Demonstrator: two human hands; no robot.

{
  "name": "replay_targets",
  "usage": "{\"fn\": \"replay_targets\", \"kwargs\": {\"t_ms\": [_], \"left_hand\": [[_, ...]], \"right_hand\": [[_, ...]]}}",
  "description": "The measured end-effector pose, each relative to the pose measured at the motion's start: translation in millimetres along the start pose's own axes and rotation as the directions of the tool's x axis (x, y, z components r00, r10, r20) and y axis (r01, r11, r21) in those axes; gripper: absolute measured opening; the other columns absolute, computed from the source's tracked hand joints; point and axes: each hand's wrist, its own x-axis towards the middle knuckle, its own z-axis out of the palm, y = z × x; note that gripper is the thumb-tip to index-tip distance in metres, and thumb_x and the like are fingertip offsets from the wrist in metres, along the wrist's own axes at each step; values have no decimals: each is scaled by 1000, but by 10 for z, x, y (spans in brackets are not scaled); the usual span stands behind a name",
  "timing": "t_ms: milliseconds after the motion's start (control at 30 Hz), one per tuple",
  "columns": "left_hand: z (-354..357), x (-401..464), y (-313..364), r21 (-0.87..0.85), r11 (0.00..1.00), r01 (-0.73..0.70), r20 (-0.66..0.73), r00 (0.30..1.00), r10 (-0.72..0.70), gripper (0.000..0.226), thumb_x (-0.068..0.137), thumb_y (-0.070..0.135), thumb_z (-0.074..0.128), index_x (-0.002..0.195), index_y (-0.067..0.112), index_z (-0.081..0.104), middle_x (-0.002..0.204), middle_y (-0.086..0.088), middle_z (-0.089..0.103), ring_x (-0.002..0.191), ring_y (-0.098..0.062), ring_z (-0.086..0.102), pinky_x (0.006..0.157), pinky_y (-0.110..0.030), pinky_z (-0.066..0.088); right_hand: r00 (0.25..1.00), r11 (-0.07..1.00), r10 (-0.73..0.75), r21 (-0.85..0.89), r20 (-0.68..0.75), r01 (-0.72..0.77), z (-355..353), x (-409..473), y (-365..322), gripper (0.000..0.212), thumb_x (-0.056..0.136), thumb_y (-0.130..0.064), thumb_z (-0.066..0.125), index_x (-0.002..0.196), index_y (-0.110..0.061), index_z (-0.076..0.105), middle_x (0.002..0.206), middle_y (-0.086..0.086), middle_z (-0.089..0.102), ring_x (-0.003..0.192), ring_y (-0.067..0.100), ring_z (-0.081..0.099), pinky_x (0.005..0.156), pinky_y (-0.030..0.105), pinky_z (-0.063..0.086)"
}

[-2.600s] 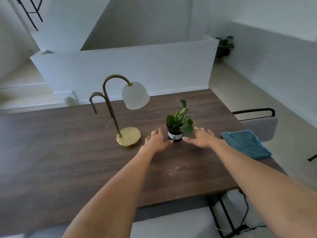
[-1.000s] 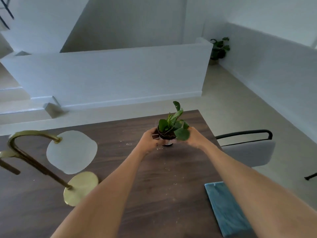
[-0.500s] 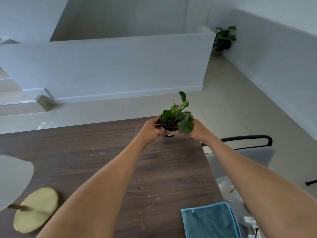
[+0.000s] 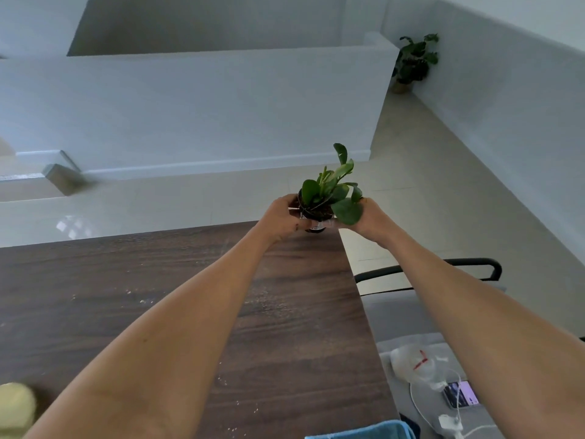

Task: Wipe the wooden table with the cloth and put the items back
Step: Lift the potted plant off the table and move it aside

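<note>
I see a dark wooden table [image 4: 177, 312] with a long streaked grain running across it, matte, and dusted with pale crumbs [image 4: 139, 296] in scattered specks. Its far right corner sits right under the small potted plant [image 4: 329, 198], which has glossy rounded green leaves on short stems rising from a little dark round pot with a pale label band low on its side. Both of my hands cup that pot from opposite sides: the left hand [image 4: 283, 218] wraps its curled fingers around the left wall of the pot, and the right hand [image 4: 372, 217] closes on the right wall, partly hidden behind one broad leaf. The pot sits between the two palms, upright, at the table's corner edge; I cannot tell whether its base touches the wood or hangs just above it.

At the bottom edge a blue cloth [image 4: 364, 432] shows its soft, slightly napped surface and a stitched hem, lying on the near right part of the table. At the lower left a pale yellow rounded shape [image 4: 15, 407] is blurred. To the right of the table a grey padded chair [image 4: 402, 315] with a thin black curved armrest carries a crumpled clear plastic bag [image 4: 414, 362], a phone [image 4: 460, 397] with a lit screen and a white cable with a plug [image 4: 449, 421]. Beyond, the floor [image 4: 421, 172] is smooth and shiny, and a leafy houseplant [image 4: 413, 60] stands in a far corner.
</note>
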Motion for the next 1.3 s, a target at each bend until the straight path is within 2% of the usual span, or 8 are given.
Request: {"fn": "replay_targets", "kwargs": {"t_ms": [100, 433, 600, 700, 800, 967, 1100, 1300], "left_hand": [[41, 109, -8, 31, 1000, 3, 3, 1000, -3, 67, 72, 8, 85, 133, 5, 56, 121, -9, 66, 113, -25, 62, 101, -39, 49], [140, 202, -149, 102, 994, 32, 2, 999, -32, 64, 75, 12, 85, 132, 5, 57, 120, -7, 66, 104, -15, 60, 71, -7, 43], [165, 202, -209, 79, 996, 49, -5, 999, -49, 67, 77, 11, 84, 135, 6, 52, 121, -8, 62, 99, -13, 60, 66, -9, 49], [183, 194, -218, 175, 983, 53, -5, 999, -53, 69, 79, 19, 82, 139, 9, 48, 123, -9, 61, 108, -21, 60, 81, -26, 54], [173, 109, -203, 503, 864, 13, -25, 1000, 0, 65, 89, 32, 69, 145, 12, 42, 131, -13, 52, 118, -29, 56, 96, -40, 50], [105, -124, -121, 778, 628, 38, -53, 999, 5, 69, 97, 44, 51, 153, 13, 24, 151, -16, 33, 134, -37, 43, 104, -50, 42], [-11, -363, -172, 954, 299, 28, -22, 1000, -22, 78, 99, 58, 33, 158, 18, 1, 165, -16, -2, 152, -34, -8, 123, -49, 4], [-215, -770, -59, 982, 164, 96, -85, 994, -69, 90, 89, 78, 8, 156, 23, -17, 162, -12, -25, 148, -30, -27, 121, -51, -12]], "right_hand": [[1000, 1000, -3, 13, 8, 3, -36, 55, 37, 40, 80, -21, 86, 115, -8, 72, 106, 10, 76, 103, 24, 69, 84, 25, 54], [1000, 997, 13, 76, 14, -14, -4, 80, 189, 47, 75, -22, 89, 116, -7, 73, 108, 0, 71, 110, 25, 65, 100, 37, 52], [999, 995, 31, 98, 6, -32, 24, 84, 247, 33, 73, -30, 90, 101, -25, 73, 105, -5, 71, 106, 18, 64, 100, 36, 51], [998, 998, 55, 8, 32, -55, 43, 73, 299, 32, 76, -42, 86, 102, -29, 71, 107, -4, 72, 110, 22, 65, 95, 35, 50], [991, 965, 107, -249, 76, -85, 64, 11, 295, 61, 80, -61, 74, 128, -25, 64, 129, 3, 68, 123, 26, 60, 101, 42, 47], [977, 762, 193, -641, 85, -94, 52, -190, 132, 83, 89, -73, 52, 157, -32, 28, 163, 3, 34, 150, 28, 29, 118, 48, 18], [943, 656, 327, -734, 64, -178, 1, -400, 70, 109, 83, -84, 47, 162, -33, -8, 170, 5, -11, 156, 35, -8, 123, 56, -1], [918, 574, 396, -780, -2, -249, -87, -850, -235, 130, 74, -89, 53, 157, -27, -26, 164, 10, -32, 151, 38, -26, 120, 56, -14]]}}
